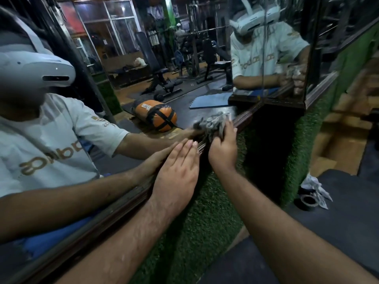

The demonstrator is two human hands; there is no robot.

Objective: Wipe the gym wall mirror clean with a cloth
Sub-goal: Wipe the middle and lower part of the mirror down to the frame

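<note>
The wall mirror fills the left and upper part of the head view, with a dark wooden frame along its lower edge. My left hand lies flat with straight fingers against the lower edge of the glass. To its right, my right hand grips a crumpled grey cloth and presses it on the mirror just above the frame. Both hands and the cloth are doubled in the glass.
Green artificial turf covers the wall below the frame. A second mirror panel meets this one at a dark corner on the right. A roll of tape and crumpled white paper lie on the dark floor mat.
</note>
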